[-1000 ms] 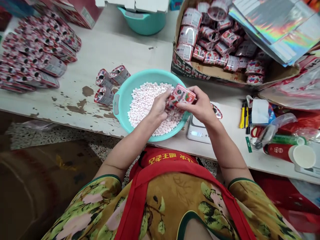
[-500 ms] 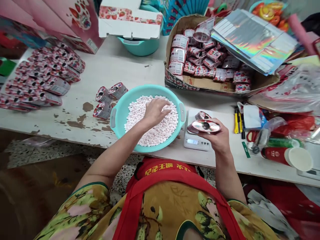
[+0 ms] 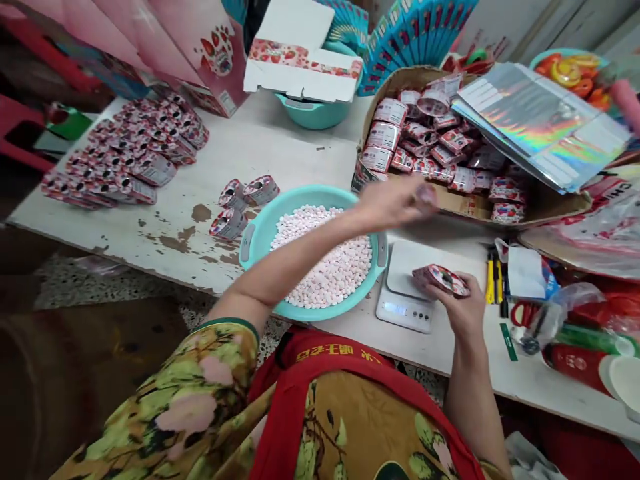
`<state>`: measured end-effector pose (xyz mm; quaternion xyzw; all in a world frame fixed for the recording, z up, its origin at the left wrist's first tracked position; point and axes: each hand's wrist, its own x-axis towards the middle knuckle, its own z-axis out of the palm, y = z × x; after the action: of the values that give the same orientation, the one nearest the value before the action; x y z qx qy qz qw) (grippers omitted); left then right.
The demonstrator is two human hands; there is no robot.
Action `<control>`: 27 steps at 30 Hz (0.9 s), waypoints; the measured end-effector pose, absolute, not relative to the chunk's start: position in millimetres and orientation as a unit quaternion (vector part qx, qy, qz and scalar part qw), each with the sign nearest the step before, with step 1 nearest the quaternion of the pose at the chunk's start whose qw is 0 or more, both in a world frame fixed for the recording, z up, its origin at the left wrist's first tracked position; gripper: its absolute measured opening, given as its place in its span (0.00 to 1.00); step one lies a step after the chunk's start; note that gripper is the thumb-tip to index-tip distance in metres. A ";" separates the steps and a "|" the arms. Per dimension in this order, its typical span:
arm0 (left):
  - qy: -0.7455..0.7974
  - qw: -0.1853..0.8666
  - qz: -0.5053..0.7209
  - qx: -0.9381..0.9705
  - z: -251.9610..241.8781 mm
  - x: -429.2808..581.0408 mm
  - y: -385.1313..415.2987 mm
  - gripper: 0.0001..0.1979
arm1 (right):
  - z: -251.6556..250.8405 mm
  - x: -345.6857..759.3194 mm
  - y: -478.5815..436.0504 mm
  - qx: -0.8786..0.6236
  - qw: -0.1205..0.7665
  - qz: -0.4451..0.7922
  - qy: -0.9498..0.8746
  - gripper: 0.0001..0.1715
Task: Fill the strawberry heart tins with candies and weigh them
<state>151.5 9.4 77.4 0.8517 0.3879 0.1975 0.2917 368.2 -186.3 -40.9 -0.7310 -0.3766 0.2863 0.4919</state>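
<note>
My left hand (image 3: 393, 203), blurred by motion, reaches over the right rim of the turquoise basin (image 3: 246, 243). In its closed fingers is a small pinkish packet (image 3: 426, 198), too smeared to make out its print. Below lie the small white candies (image 3: 325, 277) that fill the basin. My right hand (image 3: 467, 303) grips a strawberry-printed packet (image 3: 447, 279), its oval end with a dark round spot facing up. That packet is over the right side of the white kitchen scale (image 3: 405, 310), whose display is lit; whether it touches the plate I cannot tell.
Several matching packets (image 3: 125, 157) stand grouped at the left, and three more (image 3: 245, 200) beside the basin. A cardboard box (image 3: 480, 203) of packets is behind the scale, with shiny silver sheets (image 3: 540, 120) across it. Yellow cutters (image 3: 494, 280) and a red cup (image 3: 575, 363) lie rightward.
My left hand has left the candies and moved right and up, now with a small packet. The small packet on the scale is gone from there. My right hand still grips its packet.
</note>
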 end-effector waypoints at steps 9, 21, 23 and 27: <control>0.717 0.168 0.146 0.660 26.0 -45.1 125.4 0.25 | -66.0 375.5 -167.7 -0.677 0.526 0.330 -0.394 0.44; 0.719 0.135 0.016 0.682 4.7 -75.4 129.2 0.48 | -60.9 414.3 -213.6 -0.703 0.598 0.216 -0.318 0.29; 0.702 0.122 0.055 0.699 21.1 -64.3 118.3 0.42 | -62.0 414.7 -216.5 -0.701 0.607 0.212 -0.308 0.27; 0.621 0.105 0.147 0.763 47.5 -18.9 94.4 0.28 | -59.0 416.3 -217.3 -0.701 0.615 0.204 -0.299 0.24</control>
<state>-18.9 94.4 47.5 0.7626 0.6211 0.1467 0.1053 416.3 -217.3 -59.0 -0.7007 -0.2994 0.2045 0.6145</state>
